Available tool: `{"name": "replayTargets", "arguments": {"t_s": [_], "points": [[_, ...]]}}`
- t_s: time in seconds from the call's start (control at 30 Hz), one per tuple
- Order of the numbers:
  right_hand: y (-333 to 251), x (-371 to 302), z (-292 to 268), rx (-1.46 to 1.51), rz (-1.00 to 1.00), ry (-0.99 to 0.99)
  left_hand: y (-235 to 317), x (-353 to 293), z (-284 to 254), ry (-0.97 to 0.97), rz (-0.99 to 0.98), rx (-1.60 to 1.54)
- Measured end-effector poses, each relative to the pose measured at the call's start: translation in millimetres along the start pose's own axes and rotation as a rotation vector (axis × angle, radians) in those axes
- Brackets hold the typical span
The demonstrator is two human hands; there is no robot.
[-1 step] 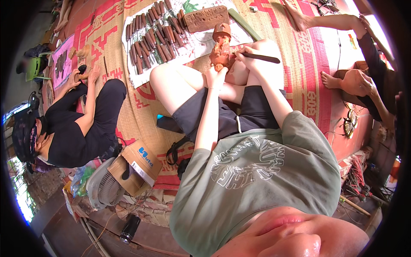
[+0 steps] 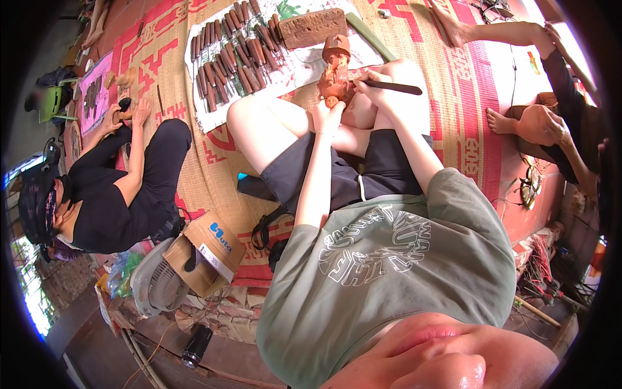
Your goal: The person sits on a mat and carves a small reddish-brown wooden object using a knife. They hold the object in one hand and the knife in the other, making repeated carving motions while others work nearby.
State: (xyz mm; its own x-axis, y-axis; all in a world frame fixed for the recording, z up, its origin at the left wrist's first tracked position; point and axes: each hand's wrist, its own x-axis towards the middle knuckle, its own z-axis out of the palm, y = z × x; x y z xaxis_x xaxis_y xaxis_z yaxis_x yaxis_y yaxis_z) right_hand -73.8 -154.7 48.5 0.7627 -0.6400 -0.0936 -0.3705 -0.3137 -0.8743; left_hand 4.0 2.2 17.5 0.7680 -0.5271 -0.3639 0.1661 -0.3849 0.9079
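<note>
Left hand (image 2: 328, 117) grips the reddish carved figure (image 2: 334, 79), upper centre of frame; right hand (image 2: 372, 91) grasps the dark tool (image 2: 398, 87). Hazard: tool could slip into left hand if figure turns.

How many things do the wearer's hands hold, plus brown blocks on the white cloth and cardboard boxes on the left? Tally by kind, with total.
Carved figure, in the left hand: 1
Long dark tool, in the right hand: 1
Brown block on the white cloth: 1
Cardboard box: 1
Total: 4
</note>
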Motion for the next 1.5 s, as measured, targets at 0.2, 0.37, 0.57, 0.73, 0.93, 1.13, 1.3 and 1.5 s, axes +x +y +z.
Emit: {"name": "replayTargets", "arguments": {"t_s": [0.2, 0.37, 0.57, 0.73, 0.93, 1.13, 1.3, 1.5], "points": [[-4, -1, 11, -0.027, -0.029, -0.145, 0, 1, -2, -0.02, -0.011, 0.013], [-16, -4, 6, -0.14, -0.106, -0.156, 7, -3, 0, 0.029, -0.006, -0.054], [0, -4, 13, -0.233, -0.262, -0.03, 13, -6, 0, -0.002, -0.014, -0.046], [-83, -25, -34, -0.416, -0.208, 0.174, 2, -1, -4, 0.032, -0.051, -0.043], [-49, -14, -21, -0.249, -0.226, 0.076, -6, 2, -1, 0.017, 0.057, -0.022], [4, -1, 15, 0.021, -0.146, -0.094, 8, -4, -1, 0.025, 0.003, -0.021], [-76, -30, -17, -0.327, -0.366, 0.104, -13, 2, -5, 0.114, 0.052, 0.096], [-47, -17, -11, -0.128, -0.062, -0.07, -14, 4, 0, 0.053, 0.077, 0.034]]}}
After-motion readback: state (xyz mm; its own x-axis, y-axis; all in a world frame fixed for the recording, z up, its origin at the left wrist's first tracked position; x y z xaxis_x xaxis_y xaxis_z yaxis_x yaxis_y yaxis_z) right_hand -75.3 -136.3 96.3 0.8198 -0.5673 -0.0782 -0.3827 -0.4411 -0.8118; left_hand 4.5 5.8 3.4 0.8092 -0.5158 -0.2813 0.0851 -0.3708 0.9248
